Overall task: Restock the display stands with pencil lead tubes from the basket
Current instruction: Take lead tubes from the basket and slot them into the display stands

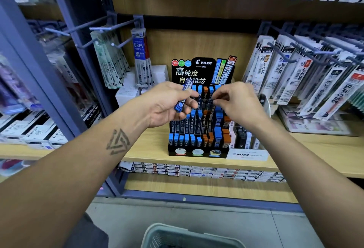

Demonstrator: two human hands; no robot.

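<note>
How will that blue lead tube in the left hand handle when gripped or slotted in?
The blue lead tube looks like rigid plastic, so probably stiff. The left hand pinches it with fingertips alone, so likely light. Its glossy, slim, flat-sided body may slip, but seems unlikely to roll.

The light here is bright, even and cool, coming from overhead; I see no hard shadows, only a soft dimness under the wooden shelf (197, 161) and behind the black display stand (199, 109). Its printed header is sharp. My left hand (167, 104) and right hand (236, 102) are slightly smeared. The hanging packets at the left edge (23, 82) blur heavily, and the wide lens bows the blue upright (39, 66) and shelf lines outward.
</note>
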